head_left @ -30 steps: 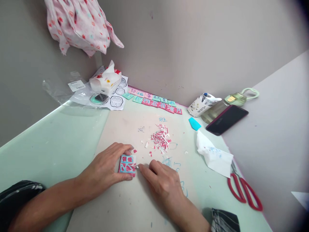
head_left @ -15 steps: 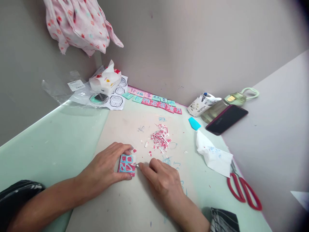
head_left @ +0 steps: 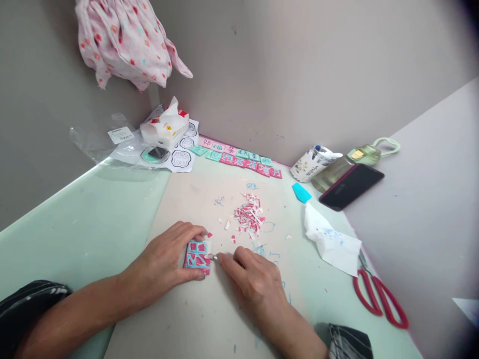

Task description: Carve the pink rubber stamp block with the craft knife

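A small square carving block (head_left: 197,260), red with light-blue character strokes and a white edge, lies on the beige board (head_left: 168,324). My left hand (head_left: 175,254) grips it, thumb along the near edge and fingertips at the far edge. My right hand (head_left: 250,274) is closed around a carving tool (head_left: 214,257); only its short metal tip shows, and the handle is hidden in the palm. That tip meets the block's right side, where a pale sliver lifts. Behind my hands is a heap of red and white shavings (head_left: 250,214).
Rows of lettered pink and green blocks (head_left: 239,160) line the wall. Back left are a tissue pack (head_left: 166,129) and printed sheets (head_left: 181,159). On the right are a cup (head_left: 309,167), bottle (head_left: 329,172), phone (head_left: 352,187), blue piece (head_left: 301,192), crumpled tissue (head_left: 333,242) and red-handled scissors (head_left: 381,299).
The tool tip has pressed slightly into the block's right side, and a pale sliver now stands up there. My left hand keeps its grip. The whole view has shifted a little.
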A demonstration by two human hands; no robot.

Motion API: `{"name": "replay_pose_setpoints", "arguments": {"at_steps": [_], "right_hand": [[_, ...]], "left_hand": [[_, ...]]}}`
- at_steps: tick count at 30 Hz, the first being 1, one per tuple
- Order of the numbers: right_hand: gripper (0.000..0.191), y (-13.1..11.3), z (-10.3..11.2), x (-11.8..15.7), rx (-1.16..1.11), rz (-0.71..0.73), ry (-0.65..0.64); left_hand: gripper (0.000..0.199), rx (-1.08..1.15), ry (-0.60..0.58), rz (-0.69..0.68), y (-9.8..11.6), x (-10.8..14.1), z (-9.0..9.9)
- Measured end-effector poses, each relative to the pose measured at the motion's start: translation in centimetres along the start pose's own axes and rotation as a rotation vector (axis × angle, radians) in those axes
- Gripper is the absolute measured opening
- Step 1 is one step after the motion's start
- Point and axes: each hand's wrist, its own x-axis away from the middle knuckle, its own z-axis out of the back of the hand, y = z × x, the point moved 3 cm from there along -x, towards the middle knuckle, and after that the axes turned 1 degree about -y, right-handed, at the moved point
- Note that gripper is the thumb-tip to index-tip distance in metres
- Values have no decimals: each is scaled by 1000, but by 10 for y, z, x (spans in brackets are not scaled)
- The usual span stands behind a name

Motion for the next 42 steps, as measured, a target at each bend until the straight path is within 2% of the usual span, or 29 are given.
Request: {"name": "replay_pose_setpoints", "arguments": {"at_steps": [4, 7, 9, 12, 16, 21, 26, 29, 32, 34, 36, 42], "right_hand": [[29, 1, 0, 0, -19, -1, 3], [30, 1, 0, 0, -21, -1, -7], [29, 1, -1, 1, -13, -7, -21], [27, 1, -1, 1, 5, -12, -34], [29, 0, -1, 1, 20, 2, -13], [28, -1, -1, 0, 65, 9, -7], [24, -3, 0, 0, 77, 26, 39], [24, -4, 0, -1, 90, 33, 36], [23, -4, 2, -1, 99, 60, 43], [23, -4, 4, 1, 91, 78, 21], [24, -4, 6, 4, 76, 87, -7], [30, 0, 7, 18, 79, 73, -59]], "left_hand": [[42, 2, -36, -43, 4, 1, 5], [22, 9, -49, -73, 8, 0, 9], [13, -46, -50, -150, 12, -1, 9], [16, -165, -40, -282, 18, -3, 7], [22, -242, -45, -328, 22, -5, 3], [22, -120, 23, -252, 25, -11, 5], [22, -22, 146, -139, 27, -23, 16], [22, 121, 111, -85, 28, -29, 16], [64, 126, -10, -45, 27, -28, 9], [79, 44, -30, -8, 24, -23, 8], [76, -54, -22, -10, 20, -15, 8], [43, -220, 16, -52, 13, 2, 8]]}}
